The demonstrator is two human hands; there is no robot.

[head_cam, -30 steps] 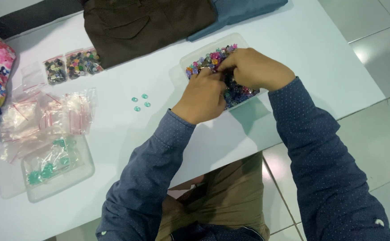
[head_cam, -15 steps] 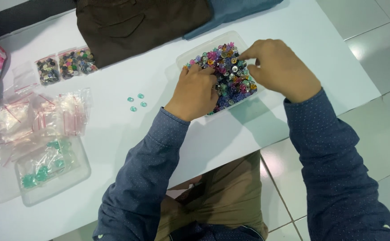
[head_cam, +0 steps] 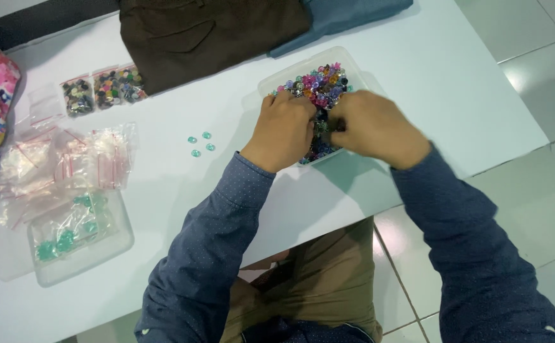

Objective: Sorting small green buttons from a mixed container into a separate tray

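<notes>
Head view: clear plastic tray [head_cam: 277, 79] of mixed coloured beads [head_cam: 320, 82] at far centre of white table [head_cam: 455, 82]. Left hand [head_cam: 284, 130] curled, fingers down in the beads; grip contents not discernible. Right hand [head_cam: 373, 127] curled beside it, fingertips meeting the left over the tray; held item not discernible. Four teal beads [head_cam: 201, 144] loose, left of tray. Small clear bags [head_cam: 61, 165] and lidded container [head_cam: 80, 244] at far left. Brown garment [head_cam: 207, 32] behind.
</notes>
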